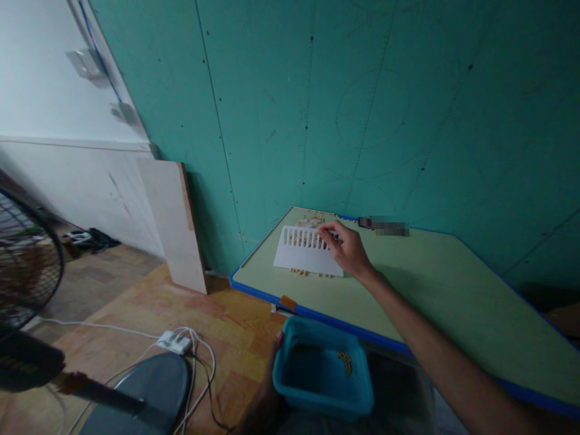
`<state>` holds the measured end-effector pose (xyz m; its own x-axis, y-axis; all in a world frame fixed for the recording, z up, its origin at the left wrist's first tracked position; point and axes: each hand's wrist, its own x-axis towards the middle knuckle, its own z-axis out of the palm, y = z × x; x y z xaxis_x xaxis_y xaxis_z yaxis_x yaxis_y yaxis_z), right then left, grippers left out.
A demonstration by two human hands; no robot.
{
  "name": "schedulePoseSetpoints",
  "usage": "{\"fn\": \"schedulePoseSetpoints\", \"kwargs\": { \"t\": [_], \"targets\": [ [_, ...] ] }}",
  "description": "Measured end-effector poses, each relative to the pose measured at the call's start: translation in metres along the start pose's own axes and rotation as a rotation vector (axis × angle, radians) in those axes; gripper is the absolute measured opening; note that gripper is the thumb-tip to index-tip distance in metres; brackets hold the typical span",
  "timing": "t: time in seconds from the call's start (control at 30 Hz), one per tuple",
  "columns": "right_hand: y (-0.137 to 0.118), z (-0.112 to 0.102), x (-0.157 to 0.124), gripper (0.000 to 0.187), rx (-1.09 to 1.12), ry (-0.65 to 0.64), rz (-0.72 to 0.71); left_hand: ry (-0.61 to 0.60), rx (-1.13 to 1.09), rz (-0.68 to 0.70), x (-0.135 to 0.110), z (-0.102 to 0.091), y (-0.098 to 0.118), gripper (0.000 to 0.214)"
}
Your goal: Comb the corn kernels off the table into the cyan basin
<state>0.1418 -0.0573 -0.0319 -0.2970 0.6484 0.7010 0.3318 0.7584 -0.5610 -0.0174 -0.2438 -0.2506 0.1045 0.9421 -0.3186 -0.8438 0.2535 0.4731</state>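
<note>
Head view: level tub (324, 406), light touch

The left hand (268, 379) grasps the tub's left side; holding it level should keep the bits (345, 364) inside together. Next, the slotted white card (306, 260) sits on the bench (421, 266). The right hand (348, 246) is pinched at its slots; whether that grip has a bit, I cannot tell. Gentle fingertips would likely avoid shifting the card.

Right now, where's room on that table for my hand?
A wide bare patch of pale-green tabletop lies right of the right forearm and dark object. It's crowded around the white slotted board: tan pieces before and behind, right hand at its slots.
</note>
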Motion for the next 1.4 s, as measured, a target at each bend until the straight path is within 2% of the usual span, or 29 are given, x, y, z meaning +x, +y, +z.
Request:
{"fn": "schedulePoseSetpoints", "kwargs": {
  "t": [1.4],
  "targets": [
    [-0.0088, 0.0006, -0.0009, 0.026, 0.037, -0.026, -0.033, -0.035, -0.012, 0.004, 0.0025, -0.0023, -0.0016, 0.034]
  ]
}}
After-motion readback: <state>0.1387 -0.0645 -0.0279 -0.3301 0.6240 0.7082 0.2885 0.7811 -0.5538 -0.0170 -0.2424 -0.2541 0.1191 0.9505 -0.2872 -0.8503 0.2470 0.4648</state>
